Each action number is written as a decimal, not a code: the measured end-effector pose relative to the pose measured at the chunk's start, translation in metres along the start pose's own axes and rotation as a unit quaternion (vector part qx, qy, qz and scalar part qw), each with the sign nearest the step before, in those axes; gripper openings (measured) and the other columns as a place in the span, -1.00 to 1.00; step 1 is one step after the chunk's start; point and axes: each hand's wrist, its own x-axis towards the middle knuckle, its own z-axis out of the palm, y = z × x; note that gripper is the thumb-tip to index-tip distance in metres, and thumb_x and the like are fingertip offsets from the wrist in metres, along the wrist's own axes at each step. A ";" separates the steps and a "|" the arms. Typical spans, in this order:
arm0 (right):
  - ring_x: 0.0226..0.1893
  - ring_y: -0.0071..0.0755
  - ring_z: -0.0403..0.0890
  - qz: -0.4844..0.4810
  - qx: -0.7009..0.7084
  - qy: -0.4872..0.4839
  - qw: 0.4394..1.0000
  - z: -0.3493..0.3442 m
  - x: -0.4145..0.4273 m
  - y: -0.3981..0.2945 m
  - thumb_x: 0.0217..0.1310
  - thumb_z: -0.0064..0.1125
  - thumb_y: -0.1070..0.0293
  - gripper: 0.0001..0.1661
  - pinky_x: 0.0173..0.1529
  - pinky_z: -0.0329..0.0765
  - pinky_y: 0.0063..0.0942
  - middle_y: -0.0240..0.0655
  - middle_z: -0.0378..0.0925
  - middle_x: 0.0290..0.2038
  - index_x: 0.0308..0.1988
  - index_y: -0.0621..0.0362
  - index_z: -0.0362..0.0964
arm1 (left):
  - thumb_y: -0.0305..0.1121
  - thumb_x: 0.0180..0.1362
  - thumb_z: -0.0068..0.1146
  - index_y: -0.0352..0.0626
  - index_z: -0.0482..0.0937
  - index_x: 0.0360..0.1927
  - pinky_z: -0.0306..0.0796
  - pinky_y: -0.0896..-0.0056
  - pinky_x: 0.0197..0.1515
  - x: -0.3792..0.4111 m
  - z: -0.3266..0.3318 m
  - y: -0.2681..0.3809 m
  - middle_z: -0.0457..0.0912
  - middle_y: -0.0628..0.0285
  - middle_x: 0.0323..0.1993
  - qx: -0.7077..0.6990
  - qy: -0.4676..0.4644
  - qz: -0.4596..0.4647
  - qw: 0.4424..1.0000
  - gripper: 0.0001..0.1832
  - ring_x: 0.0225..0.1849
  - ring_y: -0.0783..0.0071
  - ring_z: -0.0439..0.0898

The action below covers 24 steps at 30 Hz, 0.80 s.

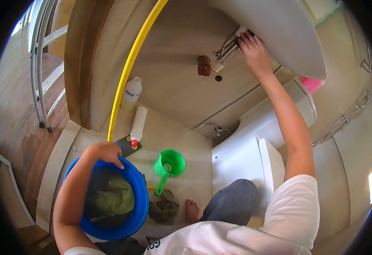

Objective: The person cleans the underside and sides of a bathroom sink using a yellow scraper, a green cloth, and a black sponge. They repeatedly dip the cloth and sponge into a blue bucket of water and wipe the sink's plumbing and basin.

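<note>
My left hand (104, 153) grips the rim of a round blue plastic basin (143, 204), thumb over the inner wall. Murky water fills the basin's lower part, with a greenish cloth (117, 198) soaking in it. Up under the white washbasin (288, 35), my right hand (254, 52) rests its fingers at the top of the chrome drain pipe (229, 54). Its fingertips are partly hidden there, so I cannot tell whether they close on anything. A flexible supply hose (226, 43) runs beside the pipe. Below sits a reddish-brown fitting (204, 65) at the wall.
A green dipper (173, 159) lies near a wadded dark cloth (163, 207). A white red-capped bottle (139, 124) and a muriatic acid bottle (131, 92) are by the wall. A yellow pole (131, 60) leans behind the basin. The toilet (237, 162) is at right, a metal ladder (40, 79) at left.
</note>
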 end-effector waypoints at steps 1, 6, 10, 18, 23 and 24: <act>-0.10 -0.19 0.41 -0.003 -0.027 -0.075 0.997 0.003 0.004 0.001 -0.11 -0.11 0.42 -0.77 0.06 0.29 -0.30 -0.20 0.45 -0.22 -0.36 0.21 0.42 | 0.09 -0.27 0.20 -0.18 0.55 -0.28 0.36 0.30 -0.21 0.002 -0.001 0.005 0.57 0.10 -0.35 0.001 -0.001 0.002 1.000 -0.42 -0.26 0.21 0.53; -0.11 -0.20 0.40 0.024 -0.124 -0.369 0.921 0.037 0.034 0.012 -0.11 -0.10 0.45 -0.78 0.02 0.31 -0.30 -0.26 0.43 -0.24 -0.36 0.21 0.40 | 0.10 -0.27 0.19 -0.20 0.56 -0.35 0.36 0.27 -0.24 0.004 -0.004 -0.001 0.57 0.08 -0.40 0.020 0.051 0.016 0.998 -0.44 -0.29 0.18 0.53; 0.02 -0.21 0.33 -0.031 -0.014 -0.098 0.995 -0.004 0.005 0.004 -0.08 -0.13 0.45 -0.71 0.12 0.24 -0.31 -0.25 0.38 -0.06 -0.28 0.21 0.41 | 0.12 -0.27 0.19 -0.24 0.55 -0.32 0.36 0.23 -0.24 -0.012 -0.005 -0.015 0.56 0.03 -0.39 -0.006 0.057 -0.045 0.997 -0.40 -0.29 0.12 0.52; 0.09 -0.23 0.27 0.022 -0.097 -0.357 0.929 -0.003 0.051 -0.004 -0.06 -0.14 0.44 -0.69 0.18 0.18 -0.31 -0.25 0.36 -0.03 -0.25 0.23 0.41 | 0.11 -0.24 0.16 -0.23 0.55 -0.36 0.36 0.20 -0.26 -0.011 -0.004 -0.012 0.56 0.02 -0.43 0.019 0.096 -0.022 0.995 -0.43 -0.32 0.11 0.53; 0.09 -0.25 0.27 -0.045 -0.033 -0.154 0.987 -0.012 0.000 0.011 -0.04 -0.17 0.45 -0.68 0.18 0.17 -0.31 -0.25 0.35 -0.01 -0.23 0.24 0.41 | 0.11 -0.25 0.16 -0.23 0.56 -0.37 0.36 0.19 -0.25 -0.012 -0.009 -0.009 0.56 0.02 -0.43 0.015 0.055 -0.049 0.997 -0.44 -0.32 0.10 0.53; 0.09 -0.25 0.27 -0.044 -0.026 -0.141 0.989 -0.021 -0.006 0.011 -0.04 -0.17 0.46 -0.68 0.18 0.17 -0.32 -0.25 0.35 -0.01 -0.23 0.24 0.41 | 0.11 -0.25 0.16 -0.23 0.56 -0.38 0.36 0.19 -0.25 -0.011 -0.009 -0.010 0.56 0.02 -0.43 0.018 0.049 -0.049 0.997 -0.44 -0.32 0.10 0.53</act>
